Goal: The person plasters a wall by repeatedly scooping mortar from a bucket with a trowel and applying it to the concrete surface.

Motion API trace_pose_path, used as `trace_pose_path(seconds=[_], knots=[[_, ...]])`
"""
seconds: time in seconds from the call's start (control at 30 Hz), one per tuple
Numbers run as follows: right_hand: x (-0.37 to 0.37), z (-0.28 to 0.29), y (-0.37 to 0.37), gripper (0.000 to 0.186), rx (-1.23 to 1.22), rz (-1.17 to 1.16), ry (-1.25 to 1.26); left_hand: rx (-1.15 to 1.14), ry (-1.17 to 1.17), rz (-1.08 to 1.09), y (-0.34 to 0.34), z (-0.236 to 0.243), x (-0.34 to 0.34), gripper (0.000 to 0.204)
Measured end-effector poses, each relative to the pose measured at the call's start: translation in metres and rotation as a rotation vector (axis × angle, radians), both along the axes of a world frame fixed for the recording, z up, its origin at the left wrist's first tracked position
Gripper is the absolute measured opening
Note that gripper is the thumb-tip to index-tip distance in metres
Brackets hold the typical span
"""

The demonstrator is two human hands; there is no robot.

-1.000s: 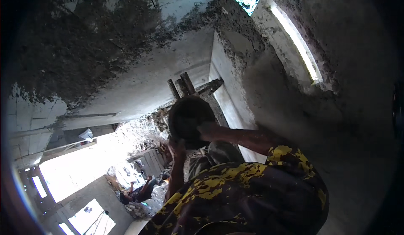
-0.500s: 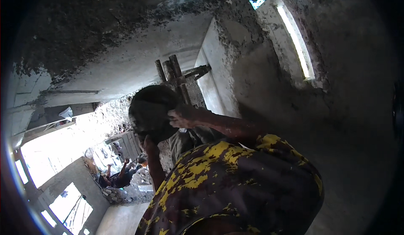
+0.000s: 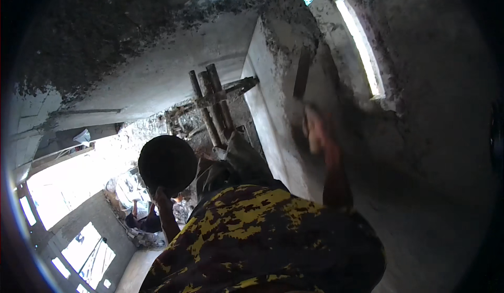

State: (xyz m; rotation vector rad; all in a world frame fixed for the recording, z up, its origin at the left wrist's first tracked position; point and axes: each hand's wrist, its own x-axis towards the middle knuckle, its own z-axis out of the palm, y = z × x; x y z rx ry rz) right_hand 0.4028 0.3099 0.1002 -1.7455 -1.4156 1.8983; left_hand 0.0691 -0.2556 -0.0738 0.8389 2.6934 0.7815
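A dark, round, shallow pan (image 3: 168, 163) hangs in front of me to the left. My left hand (image 3: 161, 196) grips its near rim from below. What lies inside the pan is too dark to make out. My right hand (image 3: 317, 130) is raised close to the rough wall (image 3: 281, 67) on the right, smeared by motion, with its fingers curled. Just beyond the fingers a long, narrow, dark blade (image 3: 302, 75), like a trowel seen edge-on, stands against the wall. Its handle is hidden.
Rough wooden poles (image 3: 212, 101) tied to a crosspiece stand ahead, near the wall's corner. Far below on the left another person (image 3: 144, 222) is among rubble. A narrow bright slit opening (image 3: 359, 46) is cut in the right wall. Bright window openings (image 3: 89, 253) lie lower left.
My right hand has left the pan and swung right, up to the wall, where the dark blade now shows. The pan, in my left hand, has shifted left and slightly down.
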Motion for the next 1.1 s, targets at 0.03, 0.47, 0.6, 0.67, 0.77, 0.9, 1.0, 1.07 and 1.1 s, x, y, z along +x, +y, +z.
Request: trace_pose_path(seconds=[0.03, 0.47, 0.6, 0.67, 0.77, 0.9, 1.0, 1.07, 1.1], knots=[[0.016, 0.008, -0.038, 0.028, 0.150, 0.047, -0.082, 0.013, -0.149, 0.060, -0.008, -0.023, -0.006, 0.040], [-0.170, -0.112, 0.014, 0.032, 0.903, -0.162, -0.040, -0.001, -0.029, -0.139, 0.109, 0.070, 0.056, 0.020], [-0.192, -0.130, 0.109, 0.029, 1.043, -0.336, -0.273, -0.059, 0.049, -0.180, 0.098, 0.051, 0.050, 0.030], [-0.180, -0.130, 0.104, 0.031, 1.098, -0.323, -0.195, 0.088, 0.254, -0.287, 0.107, 0.062, 0.056, 0.011], [-0.164, -0.117, 0.095, 0.033, 1.112, -0.359, -0.089, 0.331, -0.282, 0.135, 0.108, 0.044, 0.048, 0.023], [-0.147, -0.114, 0.077, 0.027, 1.050, -0.424, -0.007, 0.346, -0.530, 0.305, 0.108, 0.049, 0.041, 0.025], [-0.116, -0.111, 0.063, 0.026, 1.059, -0.413, -0.051, -0.013, 0.222, -0.253, 0.103, 0.062, 0.043, 0.016], [-0.096, -0.107, 0.054, 0.025, 1.054, -0.410, -0.081, -0.116, 0.124, -0.195, 0.106, 0.067, 0.043, 0.021], [-0.086, -0.108, 0.047, 0.028, 1.071, -0.455, -0.048, -0.074, 0.053, -0.153, 0.096, 0.047, 0.038, 0.021]])
